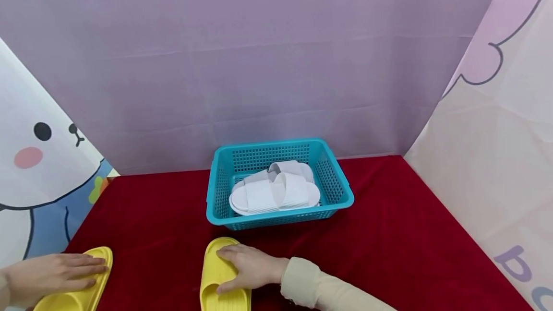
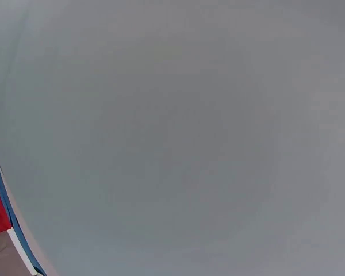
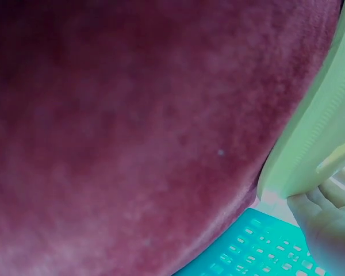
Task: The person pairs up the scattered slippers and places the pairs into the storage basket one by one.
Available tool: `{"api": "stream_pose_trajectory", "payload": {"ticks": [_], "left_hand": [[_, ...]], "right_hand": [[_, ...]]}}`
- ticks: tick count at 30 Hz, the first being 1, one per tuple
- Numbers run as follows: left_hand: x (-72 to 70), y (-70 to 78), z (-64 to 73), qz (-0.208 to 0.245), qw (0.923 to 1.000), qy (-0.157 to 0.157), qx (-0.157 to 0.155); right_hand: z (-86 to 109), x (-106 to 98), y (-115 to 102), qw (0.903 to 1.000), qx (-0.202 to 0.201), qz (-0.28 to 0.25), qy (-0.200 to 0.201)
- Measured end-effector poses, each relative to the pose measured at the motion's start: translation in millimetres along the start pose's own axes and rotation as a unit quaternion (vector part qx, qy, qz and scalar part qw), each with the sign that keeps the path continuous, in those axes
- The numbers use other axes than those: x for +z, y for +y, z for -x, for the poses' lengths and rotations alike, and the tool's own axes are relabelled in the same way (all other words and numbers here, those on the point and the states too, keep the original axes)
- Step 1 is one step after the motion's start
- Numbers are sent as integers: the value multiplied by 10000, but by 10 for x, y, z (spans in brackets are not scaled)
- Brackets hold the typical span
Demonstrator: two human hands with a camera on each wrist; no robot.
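At the lower left of the head view, my left hand (image 1: 58, 275) lies with straight fingers across the top of a yellow slipper (image 1: 98, 277). Another yellow slipper (image 1: 211, 268) rests on the red cloth near the middle, its toe facing the basket. My right hand (image 1: 252, 267) rests on its upper, fingers and thumb spread apart. The right wrist view shows that slipper (image 3: 310, 132) at the right edge, with my fingertips touching it. Neither hand appears in the left wrist view, where a plain grey surface fills most of the picture.
A teal plastic basket (image 1: 281, 220) stands beyond the slippers, holding a pair of white slippers (image 1: 276, 193). Red cloth (image 1: 389, 234) covers the table. Lilac fabric (image 1: 276, 61) hangs behind it, and printed sheets (image 1: 488, 172) flank both sides.
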State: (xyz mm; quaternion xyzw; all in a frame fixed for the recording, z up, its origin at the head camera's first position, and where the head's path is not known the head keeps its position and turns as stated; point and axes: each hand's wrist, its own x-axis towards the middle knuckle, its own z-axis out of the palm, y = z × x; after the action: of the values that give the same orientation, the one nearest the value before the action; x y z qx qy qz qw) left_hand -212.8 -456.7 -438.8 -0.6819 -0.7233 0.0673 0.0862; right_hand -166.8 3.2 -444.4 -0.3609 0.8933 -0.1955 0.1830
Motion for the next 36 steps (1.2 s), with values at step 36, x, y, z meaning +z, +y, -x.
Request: {"api": "stream_pose_trajectory", "payload": {"ticks": [36], "left_hand": [[-366, 228, -101, -263, 9839, -625, -1651]], "right_hand": [[279, -162, -248, 9942, 585, -75, 900]]}}
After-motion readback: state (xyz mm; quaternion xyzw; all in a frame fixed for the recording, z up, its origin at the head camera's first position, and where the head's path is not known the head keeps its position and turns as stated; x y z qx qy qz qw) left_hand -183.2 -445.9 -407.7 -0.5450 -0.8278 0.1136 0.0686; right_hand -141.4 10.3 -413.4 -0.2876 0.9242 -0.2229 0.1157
